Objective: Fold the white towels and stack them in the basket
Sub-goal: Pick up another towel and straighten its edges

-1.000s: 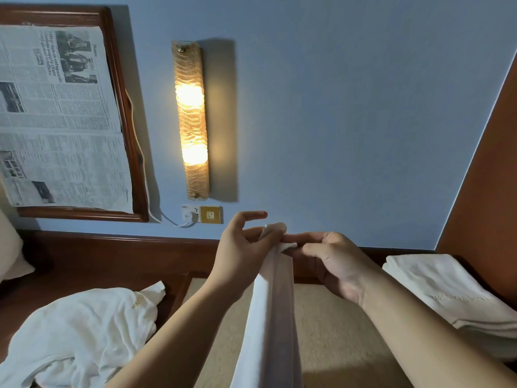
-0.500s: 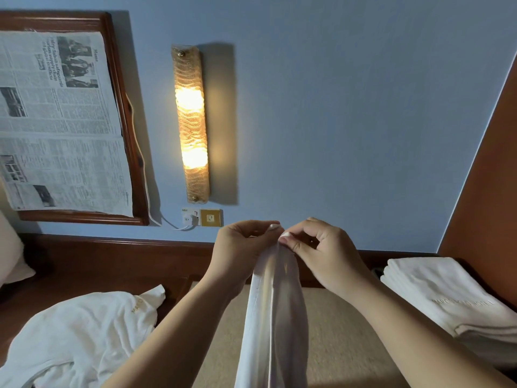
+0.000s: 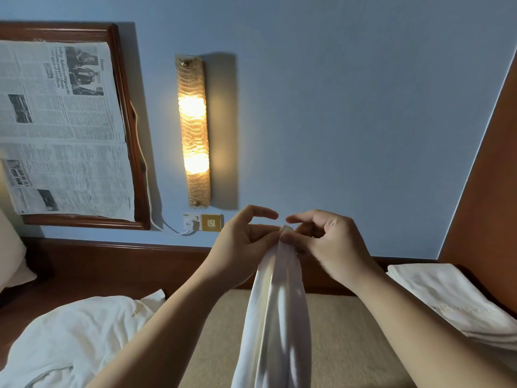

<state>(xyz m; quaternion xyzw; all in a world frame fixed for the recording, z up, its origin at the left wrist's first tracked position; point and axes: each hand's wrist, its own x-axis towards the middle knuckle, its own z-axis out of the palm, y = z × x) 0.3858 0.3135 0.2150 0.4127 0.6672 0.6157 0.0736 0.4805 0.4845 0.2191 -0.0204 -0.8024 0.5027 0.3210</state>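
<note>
A white towel (image 3: 275,317) hangs down in front of me, gathered at its top edge. My left hand (image 3: 243,242) and my right hand (image 3: 324,242) meet at that edge and both pinch it between thumb and fingers, index fingers lifted. A crumpled white towel (image 3: 75,337) lies at the lower left. A stack of folded white towels (image 3: 458,301) sits at the right. No basket is in view.
A beige surface (image 3: 344,331) lies below the hanging towel. A dark wooden ledge (image 3: 117,259) runs along the blue wall. A lit wall lamp (image 3: 193,130), a socket (image 3: 202,222) and a wooden frame with newspaper (image 3: 67,127) are on the wall.
My hands came together at the towel's top edge, and the index fingers have now lifted. The towel hangs wider. The view has tilted down slightly.
</note>
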